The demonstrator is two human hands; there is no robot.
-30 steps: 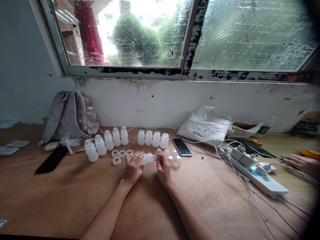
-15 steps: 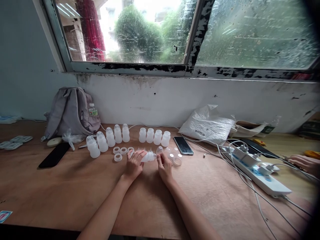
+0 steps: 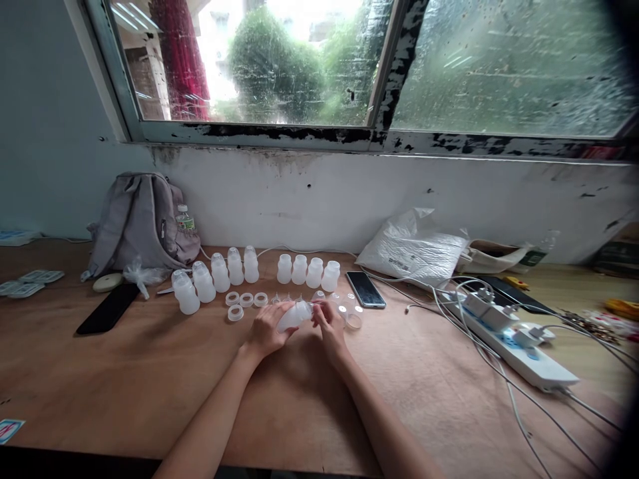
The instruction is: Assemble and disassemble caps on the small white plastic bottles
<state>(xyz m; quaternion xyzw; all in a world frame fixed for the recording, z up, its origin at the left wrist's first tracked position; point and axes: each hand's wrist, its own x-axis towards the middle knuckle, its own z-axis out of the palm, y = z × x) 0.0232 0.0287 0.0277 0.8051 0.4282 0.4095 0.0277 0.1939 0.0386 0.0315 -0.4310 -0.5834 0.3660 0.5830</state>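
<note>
A left hand (image 3: pixel 267 329) curls around a translucent bottle (image 3: pixel 294 316) tipped sideways over the tabletop (image 3: pixel 294 412), its forearm angling inward; at the bottle's far end, the right hand (image 3: pixel 328 327) pinches with fingertips drawn together, its forearm slanting in from the right.

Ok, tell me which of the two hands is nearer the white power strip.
Right. The right hand is left of the white power strip, on the side facing it; the left hand, around a translucent bottle, is farther left.
</note>
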